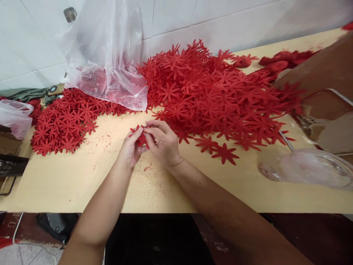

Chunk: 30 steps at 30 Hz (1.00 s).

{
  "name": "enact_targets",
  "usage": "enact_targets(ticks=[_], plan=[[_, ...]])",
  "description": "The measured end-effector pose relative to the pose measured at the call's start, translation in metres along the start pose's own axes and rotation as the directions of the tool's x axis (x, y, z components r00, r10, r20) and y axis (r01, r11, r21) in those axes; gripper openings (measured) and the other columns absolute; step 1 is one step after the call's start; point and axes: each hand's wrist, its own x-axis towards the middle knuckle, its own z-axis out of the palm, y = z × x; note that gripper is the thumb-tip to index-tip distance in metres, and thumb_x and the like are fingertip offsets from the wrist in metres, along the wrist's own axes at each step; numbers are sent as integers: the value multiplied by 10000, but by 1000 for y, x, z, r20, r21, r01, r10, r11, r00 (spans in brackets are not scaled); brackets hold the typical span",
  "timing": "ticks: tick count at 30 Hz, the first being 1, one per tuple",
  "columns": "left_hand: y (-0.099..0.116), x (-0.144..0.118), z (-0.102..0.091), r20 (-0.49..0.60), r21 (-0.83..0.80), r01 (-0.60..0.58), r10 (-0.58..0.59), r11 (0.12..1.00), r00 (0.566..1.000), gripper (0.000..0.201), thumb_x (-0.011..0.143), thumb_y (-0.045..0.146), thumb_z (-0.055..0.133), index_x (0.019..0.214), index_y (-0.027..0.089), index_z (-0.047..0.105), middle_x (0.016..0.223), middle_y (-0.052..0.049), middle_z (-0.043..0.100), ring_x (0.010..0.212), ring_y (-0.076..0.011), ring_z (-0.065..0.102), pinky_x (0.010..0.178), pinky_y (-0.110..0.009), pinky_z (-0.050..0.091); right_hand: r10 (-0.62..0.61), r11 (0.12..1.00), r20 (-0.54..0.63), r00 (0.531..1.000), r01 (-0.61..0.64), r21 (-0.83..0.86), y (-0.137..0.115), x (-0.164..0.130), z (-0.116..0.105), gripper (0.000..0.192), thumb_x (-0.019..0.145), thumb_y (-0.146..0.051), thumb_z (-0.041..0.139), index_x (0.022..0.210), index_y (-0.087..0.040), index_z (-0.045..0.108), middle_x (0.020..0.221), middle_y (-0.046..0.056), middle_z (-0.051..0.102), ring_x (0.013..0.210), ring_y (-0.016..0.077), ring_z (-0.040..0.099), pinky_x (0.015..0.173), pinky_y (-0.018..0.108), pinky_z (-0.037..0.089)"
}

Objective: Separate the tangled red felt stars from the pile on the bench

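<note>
Between my two hands is a red flower-shaped cutout (142,139), partly hidden by the fingers. My left hand (131,149) grips its left side, with the thumb across the top. The thumb and fingers of my right hand (164,143) pinch it from the right. Just beyond, a large heap of red flower cutouts (209,95) spreads over the table, with two single cutouts lying at its near edge. A second pile of red flower cutouts (63,123) lies to the left.
A clear plastic bag (110,73) stands between the piles against the tiled wall. On the right of the table (104,180) are a clear plastic container (309,167) and a brown cardboard piece (325,73). Red crumbs are scattered near my hands. A white bag (16,116) sits at left.
</note>
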Motion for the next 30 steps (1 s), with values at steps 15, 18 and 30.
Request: enact_targets(ticks=[15,18,30], plan=[[12,14,-8,-306,-67,-87,62,994,950,120,860,216,556,790,135,611,660,-18,670,563,-98,616,606,-231,496,-116,984,88,989,103,143,-14,14,-32,191,875,-107,454,939,-213,598,864,44,682,802,151,652,713,297,552],[7,12,-6,-263,31,-86,91,996,961,74,837,204,595,885,149,608,750,-26,699,638,-109,648,677,-254,512,92,984,-83,992,-104,-147,21,36,-55,210,860,-177,518,1037,-216,622,1052,112,664,1031,238,610,911,442,505],[-2,6,-6,-51,100,-63,68,993,996,286,725,391,715,853,146,641,830,-50,716,799,-157,679,769,-315,548,536,709,428,728,-663,242,0,10,-3,91,740,-193,591,830,-184,601,787,34,685,717,172,651,715,353,549]])
